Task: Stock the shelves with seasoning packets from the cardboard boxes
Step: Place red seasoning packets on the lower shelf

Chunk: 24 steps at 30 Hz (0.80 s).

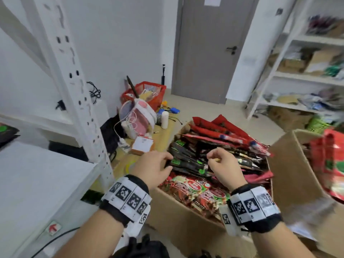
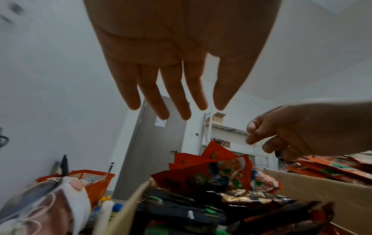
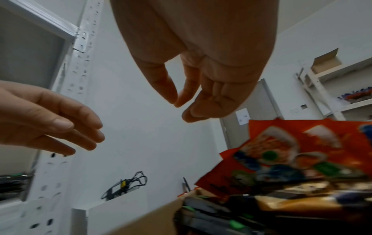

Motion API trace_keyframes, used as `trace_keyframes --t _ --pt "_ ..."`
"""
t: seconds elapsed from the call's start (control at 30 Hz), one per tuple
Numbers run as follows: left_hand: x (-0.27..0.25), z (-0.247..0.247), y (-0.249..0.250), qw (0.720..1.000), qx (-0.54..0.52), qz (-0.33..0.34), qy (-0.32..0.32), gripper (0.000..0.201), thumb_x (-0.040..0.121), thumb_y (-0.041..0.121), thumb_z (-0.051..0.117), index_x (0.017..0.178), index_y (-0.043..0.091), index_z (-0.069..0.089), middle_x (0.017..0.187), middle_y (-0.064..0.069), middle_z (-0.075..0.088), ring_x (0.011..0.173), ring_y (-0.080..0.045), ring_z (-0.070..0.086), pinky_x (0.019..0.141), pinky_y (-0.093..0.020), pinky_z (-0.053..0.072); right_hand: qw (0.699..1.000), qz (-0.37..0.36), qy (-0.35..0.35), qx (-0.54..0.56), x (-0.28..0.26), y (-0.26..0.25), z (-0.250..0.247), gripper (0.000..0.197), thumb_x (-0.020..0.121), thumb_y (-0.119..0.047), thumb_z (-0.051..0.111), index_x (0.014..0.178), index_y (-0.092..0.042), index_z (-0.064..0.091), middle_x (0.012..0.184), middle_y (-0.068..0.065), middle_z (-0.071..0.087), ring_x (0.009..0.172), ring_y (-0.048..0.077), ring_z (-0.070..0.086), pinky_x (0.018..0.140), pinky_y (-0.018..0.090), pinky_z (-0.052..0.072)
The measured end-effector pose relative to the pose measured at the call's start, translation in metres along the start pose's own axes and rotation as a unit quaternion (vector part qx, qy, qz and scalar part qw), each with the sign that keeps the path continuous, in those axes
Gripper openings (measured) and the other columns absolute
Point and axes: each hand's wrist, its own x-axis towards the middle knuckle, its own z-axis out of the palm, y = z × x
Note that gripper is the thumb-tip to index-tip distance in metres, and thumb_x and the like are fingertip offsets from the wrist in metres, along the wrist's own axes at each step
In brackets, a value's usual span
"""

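Note:
An open cardboard box [image 1: 186, 216] on the floor is packed with seasoning packets: black ones with green marks [image 1: 188, 161] in the middle, red ones [image 1: 214, 127] at the far end, red-and-green ones [image 1: 191, 189] nearest me. My left hand [image 1: 163, 162] hovers with straight fingers [image 2: 177, 111] over the left edge of the black packets and holds nothing. My right hand [image 1: 214, 157] hangs just above the same stack, its fingers curled and its thumb tip against the forefinger [image 3: 181, 106], with nothing between them. The white shelf [image 1: 37, 183] is at my left.
A second cardboard box [image 1: 290, 164] with red packets [image 1: 327, 161] stands at the right. Beyond the box lie a red basket [image 1: 149, 94], a pink-and-white appliance [image 1: 137, 118] and cables. A grey door [image 1: 204, 49] and stocked white shelving [image 1: 307, 77] are behind. Black packets [image 1: 7, 133] lie on the left shelf.

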Motion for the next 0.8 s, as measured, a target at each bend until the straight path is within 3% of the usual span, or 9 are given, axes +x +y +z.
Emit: trace_keyframes --t 0.07,0.2,0.3,0.4,0.47,0.57,0.63,0.7,0.8 --pt "0.024 0.024 0.025 1.000 -0.001 -0.002 -0.007 0.030 0.088 0.035 0.055 0.118 0.030 0.057 0.123 0.008 0.057 0.115 -0.013 0.051 0.094 -0.025 0.038 1.000 0.016 0.005 -0.015 0.007 0.022 -0.027 0.017 0.083 -0.010 0.055 0.077 -0.025 0.055 0.075 -0.016 0.057 0.059 0.003 0.051 0.052 0.014 0.037" --pt "0.065 0.070 0.063 0.999 -0.020 -0.018 -0.033 0.031 0.089 0.036 0.053 0.119 0.030 0.056 0.127 0.007 0.055 0.117 -0.014 0.050 0.095 -0.027 0.041 0.997 0.023 0.031 -0.074 0.034 0.057 -0.071 0.016 0.080 -0.011 0.057 0.076 -0.027 0.059 0.075 -0.011 0.061 0.070 0.013 0.057 0.062 0.024 0.039" --pt "0.083 0.090 0.071 0.998 -0.023 -0.035 -0.041 0.032 0.089 0.035 0.054 0.120 0.028 0.056 0.126 0.006 0.055 0.114 -0.014 0.052 0.095 -0.028 0.043 0.982 -0.031 0.024 -0.183 0.068 0.071 -0.080 0.019 0.082 -0.018 0.059 0.098 -0.019 0.070 0.104 -0.001 0.068 0.099 0.020 0.061 0.085 0.029 0.046" --pt "0.088 0.098 0.065 0.997 -0.021 -0.058 -0.049 0.030 0.089 0.036 0.053 0.118 0.029 0.057 0.123 0.006 0.056 0.112 -0.014 0.052 0.094 -0.029 0.045 0.933 -0.086 -0.065 -0.342 0.093 0.073 -0.059 0.038 0.083 -0.037 0.060 0.119 -0.026 0.061 0.131 -0.005 0.056 0.123 0.022 0.046 0.101 0.037 0.037" --pt "0.093 0.098 0.058 0.996 -0.023 -0.065 -0.048 0.030 0.089 0.035 0.053 0.118 0.029 0.057 0.122 0.005 0.056 0.111 -0.015 0.052 0.093 -0.030 0.045 0.906 -0.074 -0.101 -0.404 0.106 0.074 -0.043 0.038 0.085 -0.038 0.057 0.122 -0.028 0.057 0.131 -0.005 0.054 0.124 0.023 0.043 0.099 0.040 0.032" --pt "0.099 0.096 0.048 0.996 -0.037 -0.065 -0.046 0.029 0.088 0.035 0.055 0.117 0.029 0.057 0.119 0.006 0.057 0.107 -0.013 0.053 0.090 -0.025 0.044 0.893 -0.040 -0.115 -0.434 0.119 0.072 -0.037 0.024 0.091 -0.022 0.046 0.105 -0.022 0.065 0.112 0.003 0.064 0.106 0.028 0.056 0.087 0.036 0.038" --pt "0.104 0.094 0.041 0.995 -0.052 -0.061 -0.054 0.029 0.088 0.034 0.055 0.116 0.029 0.058 0.120 0.007 0.057 0.108 -0.011 0.054 0.091 -0.024 0.043 0.911 -0.039 -0.118 -0.394 0.121 0.071 -0.041 0.025 0.093 -0.018 0.043 0.099 -0.016 0.068 0.100 0.007 0.066 0.095 0.030 0.062 0.077 0.034 0.044" --pt "0.110 0.090 0.035 0.991 -0.087 -0.072 -0.070 0.028 0.089 0.034 0.056 0.115 0.027 0.058 0.117 0.008 0.059 0.108 -0.010 0.055 0.093 -0.025 0.044 0.958 -0.029 -0.080 -0.275 0.117 0.066 -0.052 0.025 0.094 -0.020 0.044 0.096 -0.016 0.068 0.090 0.005 0.067 0.086 0.027 0.063 0.071 0.031 0.047" --pt "0.119 0.082 0.032 0.977 -0.145 -0.114 -0.108 0.029 0.089 0.046 0.052 0.108 0.026 0.061 0.102 0.006 0.063 0.096 -0.010 0.059 0.086 -0.024 0.045 1.000 0.001 0.031 0.003 0.107 0.047 -0.076 0.033 0.093 -0.016 0.050 0.076 -0.033 0.071 0.069 -0.007 0.068 0.069 0.012 0.062 0.060 0.025 0.047"
